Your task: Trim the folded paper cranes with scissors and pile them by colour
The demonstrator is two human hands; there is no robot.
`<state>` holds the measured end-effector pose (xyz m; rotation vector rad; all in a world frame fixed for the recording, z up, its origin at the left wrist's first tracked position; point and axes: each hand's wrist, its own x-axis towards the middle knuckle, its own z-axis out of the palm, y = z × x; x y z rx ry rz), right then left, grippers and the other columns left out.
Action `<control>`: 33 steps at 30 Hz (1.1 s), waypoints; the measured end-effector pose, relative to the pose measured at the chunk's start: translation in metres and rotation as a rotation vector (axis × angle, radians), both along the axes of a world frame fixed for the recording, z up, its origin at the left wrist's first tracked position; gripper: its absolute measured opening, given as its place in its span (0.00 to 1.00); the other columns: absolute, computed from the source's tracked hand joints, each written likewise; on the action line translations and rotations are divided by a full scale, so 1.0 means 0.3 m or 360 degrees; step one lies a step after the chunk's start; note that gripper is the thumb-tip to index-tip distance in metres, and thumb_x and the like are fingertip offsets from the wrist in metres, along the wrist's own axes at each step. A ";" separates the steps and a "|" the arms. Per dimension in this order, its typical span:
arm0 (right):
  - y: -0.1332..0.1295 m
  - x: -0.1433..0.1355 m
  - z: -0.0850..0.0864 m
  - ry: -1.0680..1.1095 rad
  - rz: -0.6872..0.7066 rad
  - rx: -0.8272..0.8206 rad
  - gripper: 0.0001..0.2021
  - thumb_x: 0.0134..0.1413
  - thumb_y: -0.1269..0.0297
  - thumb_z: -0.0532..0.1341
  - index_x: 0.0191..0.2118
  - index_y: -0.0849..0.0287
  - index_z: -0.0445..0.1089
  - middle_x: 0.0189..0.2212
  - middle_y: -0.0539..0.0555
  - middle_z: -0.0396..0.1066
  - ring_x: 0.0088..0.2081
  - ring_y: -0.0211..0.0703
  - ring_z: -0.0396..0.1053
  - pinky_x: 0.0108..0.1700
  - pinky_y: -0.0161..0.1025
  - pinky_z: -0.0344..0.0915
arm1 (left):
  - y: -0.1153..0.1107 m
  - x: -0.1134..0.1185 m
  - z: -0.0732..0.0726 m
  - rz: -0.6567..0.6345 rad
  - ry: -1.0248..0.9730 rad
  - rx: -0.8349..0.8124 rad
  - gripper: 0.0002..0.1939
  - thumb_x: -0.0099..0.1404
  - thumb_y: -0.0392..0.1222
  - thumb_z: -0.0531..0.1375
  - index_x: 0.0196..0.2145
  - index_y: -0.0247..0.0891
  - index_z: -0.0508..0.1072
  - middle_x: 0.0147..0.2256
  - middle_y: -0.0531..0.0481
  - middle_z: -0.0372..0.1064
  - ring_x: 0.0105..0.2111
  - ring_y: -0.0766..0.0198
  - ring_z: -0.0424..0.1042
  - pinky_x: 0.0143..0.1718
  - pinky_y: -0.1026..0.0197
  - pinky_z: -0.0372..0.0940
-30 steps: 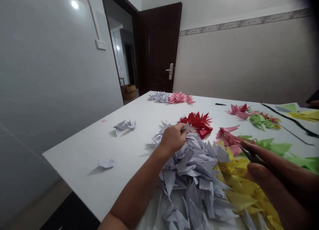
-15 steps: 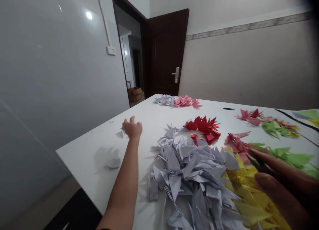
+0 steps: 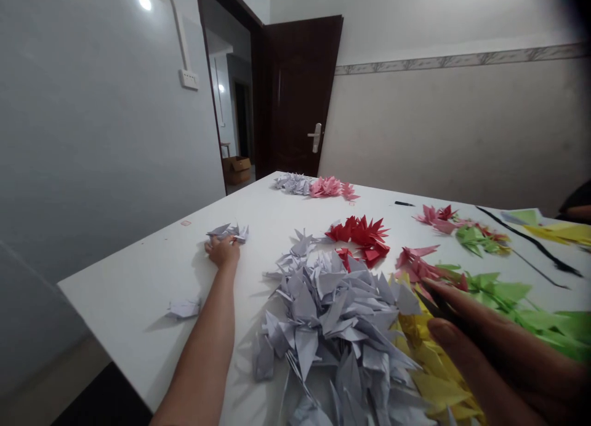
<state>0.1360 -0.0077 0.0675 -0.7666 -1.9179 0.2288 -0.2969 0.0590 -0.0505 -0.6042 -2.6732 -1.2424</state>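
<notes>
My left hand (image 3: 222, 252) is at a small group of light grey folded paper cranes (image 3: 235, 231) on the left of the table. Its fingers curl against them, with the tips partly hidden. Another grey crane (image 3: 183, 308) lies nearer, left of my forearm. In the right foreground my right hand (image 3: 503, 346) is closed around a dark, thin pointed tool (image 3: 433, 304) whose kind I cannot make out. It hovers over yellow folded paper (image 3: 431, 364). Between my hands spreads a large heap of grey paper cranes (image 3: 330, 315).
Red cranes (image 3: 360, 235) lie behind the heap, with pink (image 3: 418, 265) and green (image 3: 503, 290) ones to the right. At the far edge sit grey (image 3: 293, 183) and pink cranes (image 3: 327, 186). A dark pen (image 3: 404, 203) and black cord (image 3: 521, 241) lie on the white table (image 3: 133, 278).
My left hand has come down from above the table onto the grey cranes, and its fingers have curled in. My right hand keeps its hold on the tool. The view has shifted slightly right.
</notes>
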 end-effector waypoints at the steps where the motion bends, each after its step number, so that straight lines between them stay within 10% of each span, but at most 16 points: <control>1: -0.001 0.001 -0.002 -0.0049 -0.0025 0.0013 0.23 0.51 0.67 0.64 0.55 0.50 0.69 0.45 0.52 0.76 0.40 0.49 0.76 0.36 0.34 0.75 | 0.000 0.003 0.003 -0.0010 0.0026 -0.0009 0.16 0.58 0.40 0.59 0.45 0.41 0.75 0.61 0.39 0.52 0.63 0.36 0.43 0.57 0.37 0.51; 10: -0.031 -0.012 0.023 -0.0152 -0.0085 0.0135 0.20 0.56 0.63 0.60 0.56 0.48 0.67 0.47 0.51 0.75 0.43 0.47 0.76 0.39 0.34 0.76 | -0.019 0.057 0.046 -0.0169 0.0119 0.0146 0.07 0.59 0.38 0.59 0.33 0.38 0.77 0.60 0.43 0.57 0.65 0.38 0.37 0.58 0.33 0.47; 14: -0.033 -0.031 0.052 -0.0150 -0.0040 0.0211 0.16 0.56 0.63 0.60 0.51 0.53 0.71 0.42 0.52 0.77 0.39 0.44 0.77 0.37 0.32 0.75 | -0.003 0.110 0.145 -0.0288 0.0111 0.0429 0.08 0.61 0.39 0.57 0.35 0.34 0.75 0.58 0.40 0.61 0.64 0.44 0.47 0.60 0.41 0.50; 17: -0.040 -0.052 0.062 -0.0165 -0.0004 0.0156 0.15 0.56 0.64 0.59 0.49 0.57 0.71 0.41 0.54 0.78 0.37 0.44 0.77 0.37 0.34 0.75 | 0.023 0.231 0.268 -0.0515 -0.0015 0.0662 0.12 0.63 0.43 0.55 0.38 0.33 0.72 0.42 0.40 0.74 0.46 0.53 0.73 0.46 0.53 0.67; 23: -0.057 -0.093 0.066 -0.0106 -0.0048 0.0013 0.15 0.57 0.64 0.57 0.48 0.59 0.72 0.41 0.56 0.77 0.39 0.43 0.76 0.39 0.36 0.74 | -0.099 0.625 0.455 -0.1571 -0.0826 0.1283 0.17 0.54 0.49 0.65 0.35 0.34 0.70 0.27 0.52 0.72 0.25 0.63 0.76 0.21 0.69 0.66; 33: -0.052 -0.090 0.066 -0.0028 -0.0086 0.0119 0.14 0.58 0.68 0.57 0.48 0.62 0.72 0.39 0.55 0.78 0.37 0.40 0.76 0.37 0.33 0.74 | -0.237 0.819 0.482 -0.2052 -0.1142 0.1354 0.09 0.51 0.34 0.67 0.29 0.35 0.71 0.27 0.55 0.73 0.23 0.71 0.73 0.26 0.70 0.72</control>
